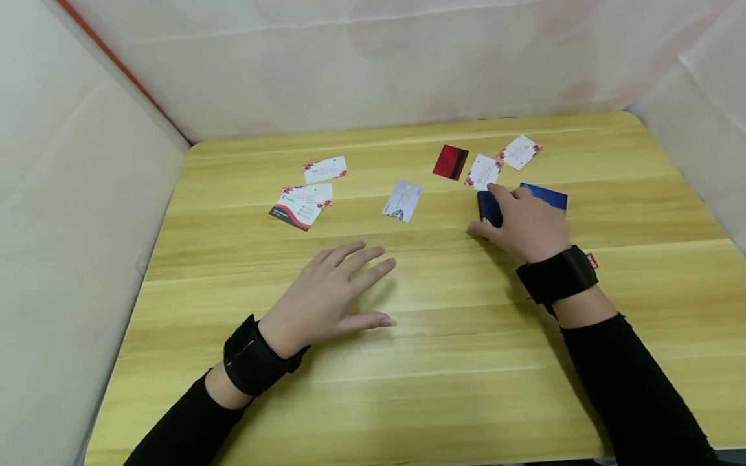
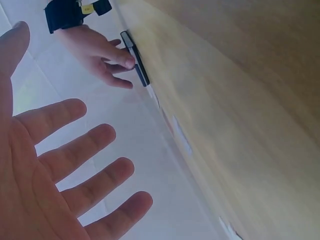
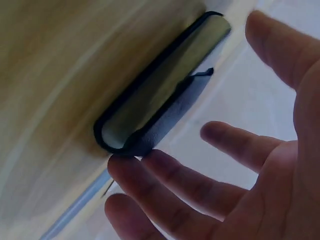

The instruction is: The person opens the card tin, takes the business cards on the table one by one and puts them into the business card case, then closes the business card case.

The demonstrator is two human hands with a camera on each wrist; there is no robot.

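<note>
My right hand [image 1: 531, 225] is at a small dark-blue folder [image 3: 165, 112] on the table, thick like a notebook or card holder. In the right wrist view its pale inside shows between dark covers. Two fingertips are at its rounded spine, and the thumb stands apart from it. In the head view the hand hides much of the folder, and a bright blue flat piece [image 1: 550, 199] sticks out on the right. My left hand [image 1: 317, 294] holds nothing, its fingers spread over the table, below a silver-grey card [image 1: 402, 200].
A red card [image 1: 449, 162] with a dark stripe lies beyond the folder, beside two white flowered cards [image 1: 484, 171]. To the left lie a white flowered card [image 1: 324, 169] and an overlapping pair of cards [image 1: 297, 208]. Cloth walls [image 1: 373, 71] stand around the wooden table [image 1: 408, 388].
</note>
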